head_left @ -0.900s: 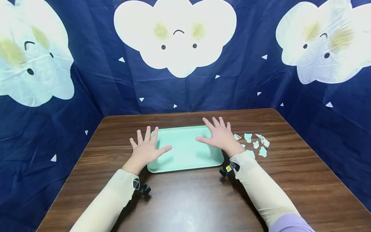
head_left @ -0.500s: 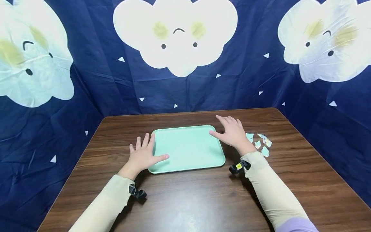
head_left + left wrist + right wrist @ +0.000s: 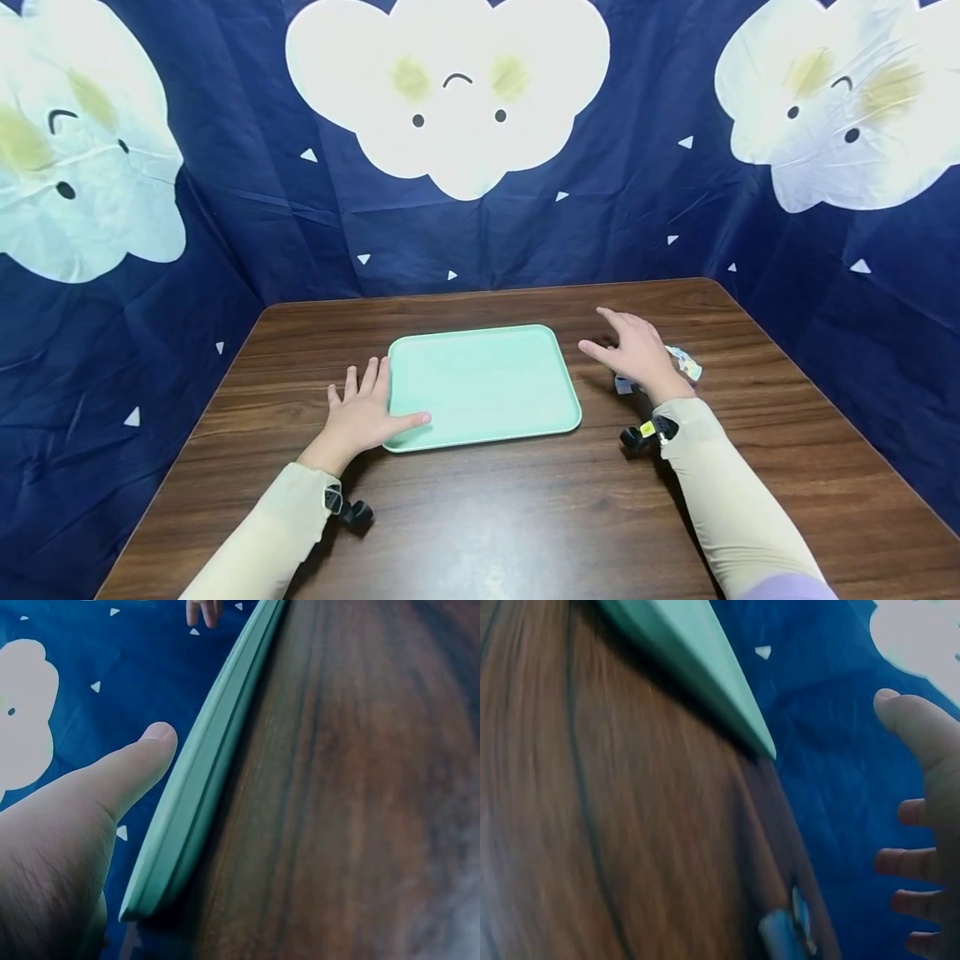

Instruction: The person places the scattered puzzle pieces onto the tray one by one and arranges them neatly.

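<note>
Both hands are unclenched with fingers spread: the left hand (image 3: 363,417), left of centre in the head view, has its thumb over the lower left corner of the tray (image 3: 483,387), contact unclear, while the right hand (image 3: 637,354) sits right of centre, above the scraps (image 3: 686,365), partly covering them. The pale green tray lies mid-frame; a strip of wood separates its right edge from the right thumb. Another band runs between its far edge and the back edge of the table (image 3: 480,517), and a broad stretch reaches from its near edge to the bottom of the frame. The table is dark brown, streaked, shiny at lower centre. Blue cloth (image 3: 255,208) fills the upper frame, printed with white clouds (image 3: 450,150) and small triangles (image 3: 309,155).
</note>
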`<action>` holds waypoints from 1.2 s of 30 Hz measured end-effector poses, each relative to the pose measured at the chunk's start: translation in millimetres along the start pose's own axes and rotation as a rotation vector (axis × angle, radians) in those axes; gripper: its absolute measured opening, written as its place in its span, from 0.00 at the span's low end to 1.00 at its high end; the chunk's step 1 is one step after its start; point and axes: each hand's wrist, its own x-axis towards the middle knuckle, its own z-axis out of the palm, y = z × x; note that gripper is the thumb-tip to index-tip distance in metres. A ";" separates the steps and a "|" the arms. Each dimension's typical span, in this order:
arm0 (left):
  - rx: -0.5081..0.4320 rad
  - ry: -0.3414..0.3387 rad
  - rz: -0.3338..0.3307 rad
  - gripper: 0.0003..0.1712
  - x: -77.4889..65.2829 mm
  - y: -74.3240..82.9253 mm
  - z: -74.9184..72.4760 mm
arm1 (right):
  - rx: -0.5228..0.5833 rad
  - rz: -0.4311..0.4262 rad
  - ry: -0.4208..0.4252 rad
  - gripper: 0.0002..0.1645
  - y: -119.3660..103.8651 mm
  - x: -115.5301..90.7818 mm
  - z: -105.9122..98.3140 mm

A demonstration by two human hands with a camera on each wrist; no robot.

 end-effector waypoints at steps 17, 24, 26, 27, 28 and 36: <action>-0.017 -0.012 0.014 0.81 -5.8 -11.0 9.9 | 0.021 0.059 -0.023 0.45 40.7 -6.8 9.0; -0.040 0.035 0.023 0.80 -9.1 -17.1 17.8 | -0.008 0.068 -0.032 0.38 49.6 -6.1 16.9; -0.042 0.046 0.026 0.79 -10.9 -17.9 19.1 | -0.015 0.070 -0.031 0.37 51.3 -5.9 18.6; -0.043 0.049 0.027 0.78 -11.7 -17.9 19.5 | -0.016 0.072 -0.027 0.36 52.1 -5.9 19.0; -0.048 0.052 0.031 0.78 -12.6 -17.7 19.8 | -0.015 0.072 -0.022 0.35 52.6 -5.9 19.5; -0.049 0.059 0.048 0.74 -13.2 -14.8 23.7 | 0.005 0.087 0.013 0.23 58.8 -7.9 21.1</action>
